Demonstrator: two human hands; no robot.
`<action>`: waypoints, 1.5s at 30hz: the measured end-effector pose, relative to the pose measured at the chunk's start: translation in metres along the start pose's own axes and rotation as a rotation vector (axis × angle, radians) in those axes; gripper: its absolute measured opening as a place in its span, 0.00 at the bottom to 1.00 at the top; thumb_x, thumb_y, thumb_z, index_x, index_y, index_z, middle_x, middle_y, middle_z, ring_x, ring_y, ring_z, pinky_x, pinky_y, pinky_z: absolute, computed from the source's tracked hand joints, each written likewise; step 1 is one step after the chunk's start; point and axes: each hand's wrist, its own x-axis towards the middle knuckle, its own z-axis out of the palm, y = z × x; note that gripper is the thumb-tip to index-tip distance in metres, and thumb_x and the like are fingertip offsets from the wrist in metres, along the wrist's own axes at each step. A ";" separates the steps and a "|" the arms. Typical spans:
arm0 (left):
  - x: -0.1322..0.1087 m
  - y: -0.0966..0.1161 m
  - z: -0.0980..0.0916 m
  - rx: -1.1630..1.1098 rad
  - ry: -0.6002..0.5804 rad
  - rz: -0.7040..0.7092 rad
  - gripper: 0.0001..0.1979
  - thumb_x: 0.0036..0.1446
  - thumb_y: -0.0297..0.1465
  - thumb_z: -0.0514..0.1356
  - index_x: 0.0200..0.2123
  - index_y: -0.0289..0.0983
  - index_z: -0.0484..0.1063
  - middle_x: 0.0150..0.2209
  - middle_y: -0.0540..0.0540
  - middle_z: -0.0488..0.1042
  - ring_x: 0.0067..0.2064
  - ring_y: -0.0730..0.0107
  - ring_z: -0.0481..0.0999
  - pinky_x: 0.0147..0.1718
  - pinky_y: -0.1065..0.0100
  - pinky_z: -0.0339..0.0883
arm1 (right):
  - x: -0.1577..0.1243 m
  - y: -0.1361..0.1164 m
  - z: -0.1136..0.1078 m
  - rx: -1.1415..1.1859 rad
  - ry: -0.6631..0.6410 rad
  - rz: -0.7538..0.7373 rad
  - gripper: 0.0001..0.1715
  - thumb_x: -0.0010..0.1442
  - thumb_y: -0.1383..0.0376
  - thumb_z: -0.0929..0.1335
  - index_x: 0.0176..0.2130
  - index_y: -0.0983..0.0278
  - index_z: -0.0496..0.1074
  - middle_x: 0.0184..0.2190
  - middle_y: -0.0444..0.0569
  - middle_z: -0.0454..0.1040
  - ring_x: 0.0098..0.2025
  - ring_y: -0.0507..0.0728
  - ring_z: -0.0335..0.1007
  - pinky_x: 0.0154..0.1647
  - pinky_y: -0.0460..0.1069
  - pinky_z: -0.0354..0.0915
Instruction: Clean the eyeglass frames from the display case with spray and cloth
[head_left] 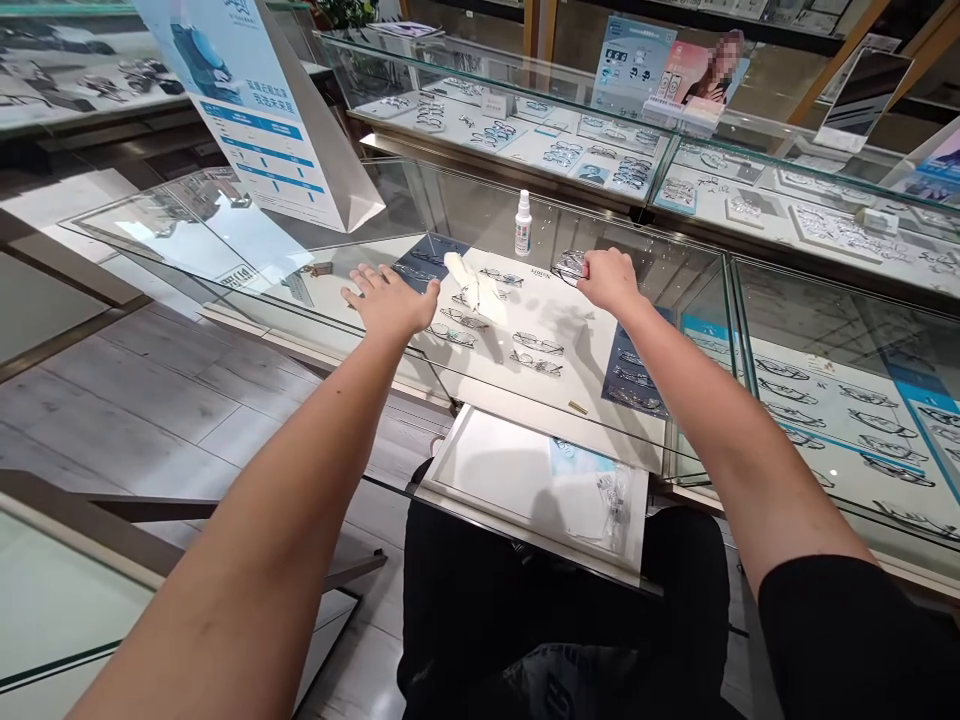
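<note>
My right hand (611,280) is closed on a pair of eyeglasses (569,265), whose lenses stick out to the left of my fingers above the glass counter. My left hand (394,300) is held palm down over the glass with its fingers spread and nothing in it. Between the two hands a crumpled pale cloth (474,288) lies on the counter top. Behind it a white spray bottle (523,224) stands upright, with small droplets on the glass to its right. Beneath the glass several eyeglass frames (538,344) rest in rows on a white display board.
An open white drawer (517,450) juts out over my lap, holding a leaflet and clear plastic bags. A tall tent-shaped sign (274,120) stands at the left of the counter. More glass showcases (840,400) with eyewear lie to the right and behind.
</note>
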 end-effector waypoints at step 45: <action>-0.005 0.001 -0.006 0.009 -0.016 -0.028 0.56 0.72 0.61 0.41 0.83 0.19 0.43 0.84 0.19 0.38 0.86 0.29 0.37 0.81 0.32 0.34 | -0.039 0.022 0.169 0.212 -0.042 0.073 0.14 0.65 0.71 0.67 0.34 0.56 0.59 0.44 0.56 0.80 0.54 0.66 0.68 0.56 0.57 0.63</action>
